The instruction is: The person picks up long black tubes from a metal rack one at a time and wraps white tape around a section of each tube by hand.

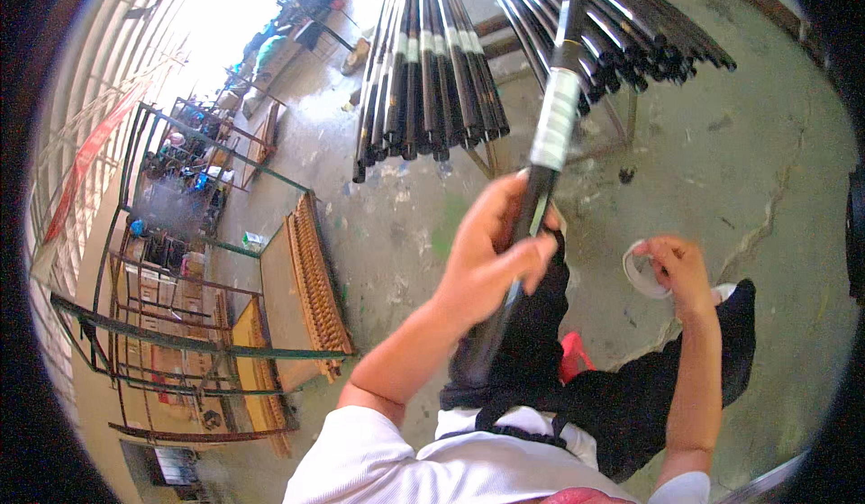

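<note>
My left hand (501, 247) is wrapped around a long black pole (539, 189), which slants from my waist up past the top edge of the head view. Just above that hand, a white striped band (555, 118) wraps the pole. Out to the right, my right hand (678, 272) pinches a roll of white tape (641, 274), apart from the pole. The tape's ring hangs from the fingers. Beyond the hands, a bundle of dark poles (423, 90) with pale bands lies with its ends toward me, and a second bundle of poles (631, 45) lies to its right.
Metal racks (207, 351) stand on the left, holding boards and a stack of brown ridged pieces (311, 279). A trestle leg (631, 117) shows under the right bundle. Something red (574, 355) is beside my legs on the worn concrete floor (721, 162).
</note>
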`<state>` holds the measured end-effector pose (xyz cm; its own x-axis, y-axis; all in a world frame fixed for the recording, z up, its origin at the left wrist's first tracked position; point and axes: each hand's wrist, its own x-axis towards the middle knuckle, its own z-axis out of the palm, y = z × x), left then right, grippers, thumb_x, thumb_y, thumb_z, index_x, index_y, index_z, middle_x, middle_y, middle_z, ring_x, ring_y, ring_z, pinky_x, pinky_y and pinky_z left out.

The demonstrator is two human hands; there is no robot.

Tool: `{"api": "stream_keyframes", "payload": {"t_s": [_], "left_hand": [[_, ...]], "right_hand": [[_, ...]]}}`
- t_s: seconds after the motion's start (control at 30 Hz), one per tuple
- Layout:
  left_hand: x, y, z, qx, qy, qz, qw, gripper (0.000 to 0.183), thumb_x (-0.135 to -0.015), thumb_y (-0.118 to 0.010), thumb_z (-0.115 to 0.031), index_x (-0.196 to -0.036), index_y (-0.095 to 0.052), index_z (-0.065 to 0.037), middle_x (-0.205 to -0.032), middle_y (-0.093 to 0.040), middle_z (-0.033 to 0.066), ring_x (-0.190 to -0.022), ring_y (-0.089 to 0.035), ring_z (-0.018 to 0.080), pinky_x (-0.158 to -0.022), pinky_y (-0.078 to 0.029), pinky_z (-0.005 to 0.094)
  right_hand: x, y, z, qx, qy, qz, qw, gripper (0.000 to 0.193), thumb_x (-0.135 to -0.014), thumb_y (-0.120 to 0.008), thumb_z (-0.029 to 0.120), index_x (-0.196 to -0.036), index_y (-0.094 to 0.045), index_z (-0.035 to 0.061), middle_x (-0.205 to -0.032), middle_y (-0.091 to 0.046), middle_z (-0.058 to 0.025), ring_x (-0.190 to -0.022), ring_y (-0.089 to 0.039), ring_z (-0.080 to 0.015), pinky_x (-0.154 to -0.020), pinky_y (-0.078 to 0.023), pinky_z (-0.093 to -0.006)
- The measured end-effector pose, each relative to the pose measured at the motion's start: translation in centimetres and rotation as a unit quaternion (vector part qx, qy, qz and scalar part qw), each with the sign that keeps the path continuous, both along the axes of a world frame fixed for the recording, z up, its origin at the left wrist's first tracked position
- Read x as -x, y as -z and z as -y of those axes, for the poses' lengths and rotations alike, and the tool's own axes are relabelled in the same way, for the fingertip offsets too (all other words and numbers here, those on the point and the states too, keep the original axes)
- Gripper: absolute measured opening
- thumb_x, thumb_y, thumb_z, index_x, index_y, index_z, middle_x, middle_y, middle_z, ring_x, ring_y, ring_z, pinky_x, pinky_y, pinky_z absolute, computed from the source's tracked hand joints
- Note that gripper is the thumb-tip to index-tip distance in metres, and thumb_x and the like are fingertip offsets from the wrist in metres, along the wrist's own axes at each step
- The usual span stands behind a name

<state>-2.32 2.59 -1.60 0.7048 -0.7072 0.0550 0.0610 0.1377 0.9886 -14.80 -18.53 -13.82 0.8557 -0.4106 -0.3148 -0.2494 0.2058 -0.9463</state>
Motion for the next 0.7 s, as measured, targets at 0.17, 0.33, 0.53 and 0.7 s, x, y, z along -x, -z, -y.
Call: {"api": "stream_keyframes", "payload": {"t_s": [0.17,0.33,0.53,0.7], "left_hand": [[-9.1,-0.5,2.0,-0.111,-0.133,0.211,0.962,0.027,-0.073,-0.062,-0.004,-0.099,-0.055,-0.002,-0.088,-0.058,0.0017,-0.073,-0.051,0.0081,-0.068,-0.041,0.0223],[-22.5,2.4,3.2,-0.283,-0.22,0.343,0.868,0.039,-0.069,-0.069,-0.018,-0.095,-0.053,0.004,-0.089,-0.059,0.0167,-0.085,-0.059,0.0281,-0.078,-0.045,0.0335],[-28.0,2.0,9.8,-0.446,-0.287,0.352,0.771,0.057,-0.059,-0.072,-0.022,-0.102,-0.053,0.012,-0.09,-0.062,0.0231,-0.081,-0.063,0.0301,-0.07,-0.049,0.0366],[-25.2,0.5,13.5,-0.521,-0.276,0.299,0.75,0.06,-0.072,-0.06,-0.018,-0.128,-0.04,-0.009,-0.122,-0.052,0.0175,-0.124,-0.037,0.0355,-0.1,-0.028,0.0453]], "right_hand": [[1.3,3.2,0.2,0.068,0.002,-0.036,0.997,0.02,-0.083,-0.055,0.019,-0.081,-0.069,0.0048,-0.058,-0.048,0.0054,-0.052,-0.038,-0.0047,-0.047,-0.029,-0.0231],[1.6,2.8,-0.4,0.067,-0.044,-0.039,0.996,0.02,-0.081,-0.057,0.02,-0.08,-0.069,0.0034,-0.06,-0.053,0.0032,-0.054,-0.043,-0.0059,-0.049,-0.033,-0.0234],[1.4,3.6,-0.7,0.121,-0.02,-0.017,0.992,0.017,-0.081,-0.059,0.016,-0.079,-0.068,0.0027,-0.054,-0.043,0.0071,-0.049,-0.035,-0.0028,-0.045,-0.024,-0.0211],[1.6,3.5,-0.3,0.1,-0.021,-0.042,0.994,0.017,-0.08,-0.059,0.019,-0.081,-0.069,0.0045,-0.063,-0.057,0.0,-0.058,-0.048,-0.0084,-0.054,-0.039,-0.0254]]}}
